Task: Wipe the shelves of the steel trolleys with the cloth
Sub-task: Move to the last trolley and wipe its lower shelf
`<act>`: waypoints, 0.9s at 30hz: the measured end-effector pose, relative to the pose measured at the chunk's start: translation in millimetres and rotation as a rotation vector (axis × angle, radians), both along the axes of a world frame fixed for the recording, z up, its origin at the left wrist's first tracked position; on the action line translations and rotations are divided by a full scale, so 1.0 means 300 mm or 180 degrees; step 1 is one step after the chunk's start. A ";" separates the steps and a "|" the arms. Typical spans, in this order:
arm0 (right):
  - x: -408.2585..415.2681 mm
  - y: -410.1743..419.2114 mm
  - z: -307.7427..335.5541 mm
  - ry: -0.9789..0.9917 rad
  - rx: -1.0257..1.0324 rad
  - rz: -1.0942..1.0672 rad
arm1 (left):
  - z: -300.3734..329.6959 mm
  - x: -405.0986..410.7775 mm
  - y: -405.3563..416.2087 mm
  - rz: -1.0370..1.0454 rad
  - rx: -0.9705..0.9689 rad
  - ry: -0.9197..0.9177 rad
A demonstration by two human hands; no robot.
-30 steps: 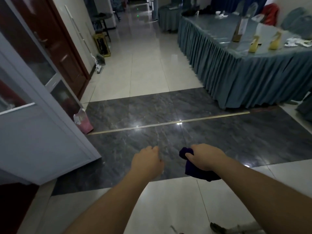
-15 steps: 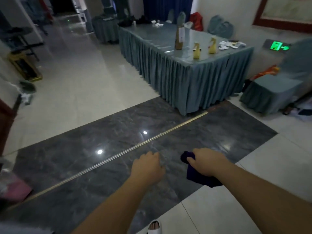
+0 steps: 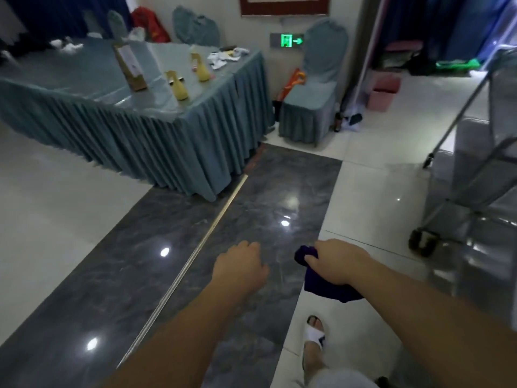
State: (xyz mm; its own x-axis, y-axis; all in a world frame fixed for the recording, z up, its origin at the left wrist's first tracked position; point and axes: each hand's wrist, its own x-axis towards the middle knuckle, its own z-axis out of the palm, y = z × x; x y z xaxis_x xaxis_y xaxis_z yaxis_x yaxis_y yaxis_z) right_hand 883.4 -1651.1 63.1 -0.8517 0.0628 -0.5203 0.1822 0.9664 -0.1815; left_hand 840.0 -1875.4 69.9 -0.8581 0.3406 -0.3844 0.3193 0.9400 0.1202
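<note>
Right hand (image 3: 337,261) bunches the dark purple cloth (image 3: 324,287), left hand (image 3: 240,266) loosely curled and empty, with the steel wheeled trolley (image 3: 458,175) at frame right, nearer the cloth hand.

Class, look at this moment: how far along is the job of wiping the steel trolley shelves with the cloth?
Done: no shelf shows any sign of wiping. In hand: the right hand holds the dark cloth in its grip; the left hand is empty, fingers loosely curled. Left: everything. The steel trolley stands apart at the right edge, untouched, so reaching it and wiping its shelves remains.
</note>
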 end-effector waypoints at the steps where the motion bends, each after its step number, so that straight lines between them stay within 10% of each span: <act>1: -0.040 0.047 -0.010 0.0001 0.0014 -0.0068 | -0.004 -0.059 0.047 -0.0079 0.0003 0.0020; 27: -0.923 0.917 -0.071 -0.0344 0.0212 -0.1957 | -0.101 -1.344 1.052 -0.1891 0.0103 -0.0283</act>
